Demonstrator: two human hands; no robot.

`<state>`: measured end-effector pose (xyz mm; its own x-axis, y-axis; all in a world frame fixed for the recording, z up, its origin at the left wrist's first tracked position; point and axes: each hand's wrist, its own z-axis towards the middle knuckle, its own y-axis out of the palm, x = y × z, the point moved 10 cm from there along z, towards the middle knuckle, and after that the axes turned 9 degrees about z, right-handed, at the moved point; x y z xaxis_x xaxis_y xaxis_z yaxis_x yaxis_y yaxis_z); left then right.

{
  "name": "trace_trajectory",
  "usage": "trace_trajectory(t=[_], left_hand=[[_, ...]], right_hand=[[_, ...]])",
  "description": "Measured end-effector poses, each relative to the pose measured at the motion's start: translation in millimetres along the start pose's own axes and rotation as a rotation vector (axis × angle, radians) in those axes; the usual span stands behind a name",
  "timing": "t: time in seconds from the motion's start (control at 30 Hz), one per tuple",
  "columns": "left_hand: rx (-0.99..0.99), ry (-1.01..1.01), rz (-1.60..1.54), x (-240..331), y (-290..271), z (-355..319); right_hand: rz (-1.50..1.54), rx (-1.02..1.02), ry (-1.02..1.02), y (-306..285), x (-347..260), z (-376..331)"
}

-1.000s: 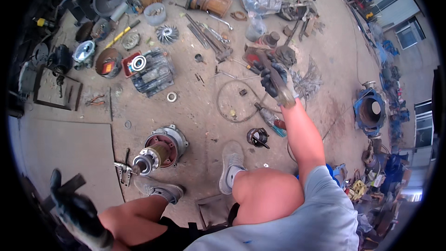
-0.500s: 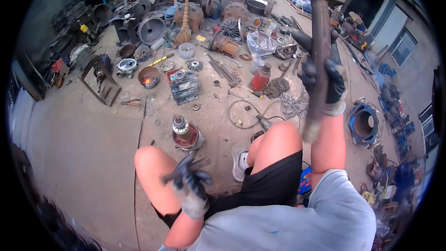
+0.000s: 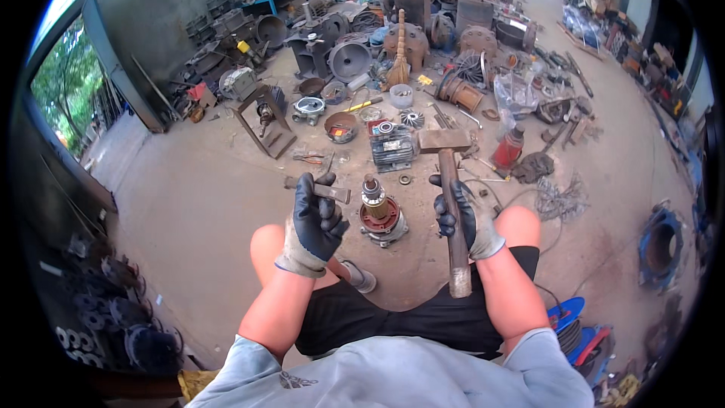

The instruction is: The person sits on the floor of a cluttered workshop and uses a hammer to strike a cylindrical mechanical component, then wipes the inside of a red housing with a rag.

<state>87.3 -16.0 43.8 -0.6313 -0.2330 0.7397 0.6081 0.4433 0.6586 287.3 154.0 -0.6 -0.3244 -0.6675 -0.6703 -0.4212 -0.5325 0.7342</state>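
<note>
My left hand [image 3: 316, 221], in a black-and-grey work glove, is closed around a short flat steel bar, chisel-like [image 3: 332, 193], which lies roughly level and sticks out on both sides of the fingers. In my right hand [image 3: 470, 221], gloved the same way, is a heavy hammer [image 3: 458, 253]. Its wooden handle runs up through my grip to a block-shaped head above. Between and a little beyond my hands, a motor rotor [image 3: 375, 200] stands upright in a red and silver end cover [image 3: 384, 228] on the floor. Neither tool touches it.
Beyond the rotor sit a grey motor housing [image 3: 394, 153], a washer-like ring [image 3: 405, 179] and pliers [image 3: 309, 157]. Farther off are a red bottle jack [image 3: 508, 148], a straw broom [image 3: 399, 60] and a metal frame [image 3: 264, 122]. A blue ring-shaped casting [image 3: 661, 248] lies at right.
My right hand has brought the hammer down and inward from its raised position at the right. My left hand has lifted the flat bar. The view has swung left.
</note>
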Motion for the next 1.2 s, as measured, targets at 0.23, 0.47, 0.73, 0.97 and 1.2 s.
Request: trace_trajectory(t=[0.23,0.47,0.73,0.97,1.2], left_hand=[[0.038,0.389,1.126,64,22,31],[0.071,0.443,1.109,13,-37,105],[-0.128,0.401,1.45,-32,-36,196],[0.043,0.312,1.577,-18,-68,205],[0.044,0.169,1.492,-34,-109,204]], right_hand=[[-0.059,0.08,-0.016,-45,-12,25],[-0.112,0.125,-0.032,-44,-7,52],[-0.139,0.113,-0.001,-21,7,54],[-0.195,0.193,-0.035,-32,3,41],[-0.257,0.174,0.002,-40,8,32]])
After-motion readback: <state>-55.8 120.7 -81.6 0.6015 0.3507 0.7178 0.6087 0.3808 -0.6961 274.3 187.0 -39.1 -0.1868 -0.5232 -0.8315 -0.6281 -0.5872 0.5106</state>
